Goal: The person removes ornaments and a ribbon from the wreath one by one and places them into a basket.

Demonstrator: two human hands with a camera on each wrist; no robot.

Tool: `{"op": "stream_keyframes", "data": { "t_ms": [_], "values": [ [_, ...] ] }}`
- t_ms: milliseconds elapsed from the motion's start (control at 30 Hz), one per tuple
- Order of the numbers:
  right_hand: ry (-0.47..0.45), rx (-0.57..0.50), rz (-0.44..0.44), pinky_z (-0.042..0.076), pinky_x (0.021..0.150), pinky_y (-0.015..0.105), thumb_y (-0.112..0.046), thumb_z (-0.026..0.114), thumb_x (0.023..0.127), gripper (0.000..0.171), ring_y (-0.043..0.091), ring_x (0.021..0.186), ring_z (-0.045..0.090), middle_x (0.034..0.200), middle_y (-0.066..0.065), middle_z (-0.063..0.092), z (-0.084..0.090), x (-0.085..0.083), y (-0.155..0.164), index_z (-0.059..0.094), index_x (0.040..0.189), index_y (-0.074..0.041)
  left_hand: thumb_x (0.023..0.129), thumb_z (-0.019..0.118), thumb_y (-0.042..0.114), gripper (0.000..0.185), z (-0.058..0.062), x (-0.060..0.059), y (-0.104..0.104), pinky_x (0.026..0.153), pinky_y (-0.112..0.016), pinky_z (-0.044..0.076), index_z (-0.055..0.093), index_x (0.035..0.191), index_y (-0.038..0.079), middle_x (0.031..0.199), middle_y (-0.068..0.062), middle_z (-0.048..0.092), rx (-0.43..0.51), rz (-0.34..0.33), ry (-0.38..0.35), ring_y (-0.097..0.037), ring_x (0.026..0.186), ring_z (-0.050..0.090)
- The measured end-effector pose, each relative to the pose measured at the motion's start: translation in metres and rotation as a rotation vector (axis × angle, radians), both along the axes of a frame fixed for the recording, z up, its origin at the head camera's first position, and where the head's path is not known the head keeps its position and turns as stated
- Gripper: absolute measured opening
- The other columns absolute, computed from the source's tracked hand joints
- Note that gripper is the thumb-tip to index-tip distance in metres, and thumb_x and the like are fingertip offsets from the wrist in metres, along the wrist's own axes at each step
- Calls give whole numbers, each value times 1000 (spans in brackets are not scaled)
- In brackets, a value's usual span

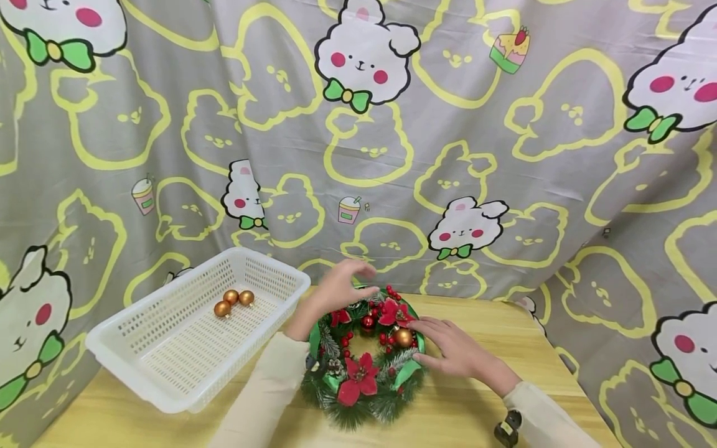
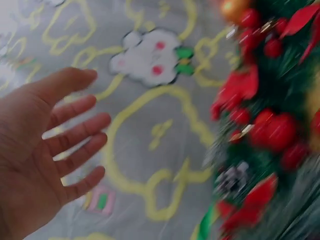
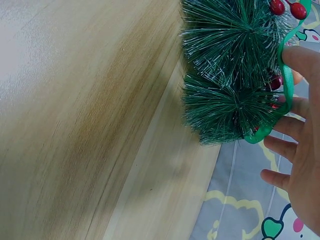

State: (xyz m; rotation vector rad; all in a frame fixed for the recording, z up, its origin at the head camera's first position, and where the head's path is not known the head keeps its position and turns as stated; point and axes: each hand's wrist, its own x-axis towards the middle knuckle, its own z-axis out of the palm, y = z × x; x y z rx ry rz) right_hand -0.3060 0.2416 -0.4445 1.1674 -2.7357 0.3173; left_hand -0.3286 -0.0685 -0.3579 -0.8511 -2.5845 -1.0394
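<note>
A Christmas wreath [image 1: 386,404] of green needles lies on the wooden table, trimmed with red poinsettias [image 1: 358,379], red berries, a red bauble [image 1: 368,322], a gold bauble [image 1: 403,338] and green ribbon [image 3: 287,85]. Over its far left rim hangs my left hand [image 1: 338,289], palm facing right. In the left wrist view that hand's fingers are spread with nothing between them, a gap separating them from the wreath. At the wreath's right edge is my right hand [image 1: 454,348], fingers extended and thumb against the ribbon in the right wrist view.
To the left stands a white plastic basket [image 1: 274,274] holding three gold baubles [image 1: 222,308]. Behind the wooden table [image 1: 470,404] hangs a grey curtain [image 1: 302,205] printed with rabbits, which also runs along the right side.
</note>
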Motion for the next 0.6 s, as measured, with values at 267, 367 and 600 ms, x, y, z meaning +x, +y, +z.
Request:
{"op": "stream_keyframes", "data": {
  "t_ms": [267,367,600],
  "values": [
    [-10,6,2,39,109,66,-57,54,100,64,38,141,48,150,11,55,0,-1,1,50,151,-17,93,76,32,29,-26,-2,43,96,-40,54,71,117,17,112,0,71,-67,-175,-86,-25,111,66],
    [-17,3,-6,38,110,65,-57,55,100,66,37,142,48,151,11,54,0,-1,1,50,151,-16,91,78,33,28,-33,-3,52,89,-30,54,71,114,18,110,-2,72,-104,-201,-101,-23,106,67],
    [-31,4,-9,37,111,64,-59,55,99,67,37,142,47,152,8,54,1,-1,0,50,151,-16,85,84,30,33,-50,-7,58,81,-22,50,73,110,11,104,-5,74,-122,-243,-169,-24,98,68]
  ]
}}
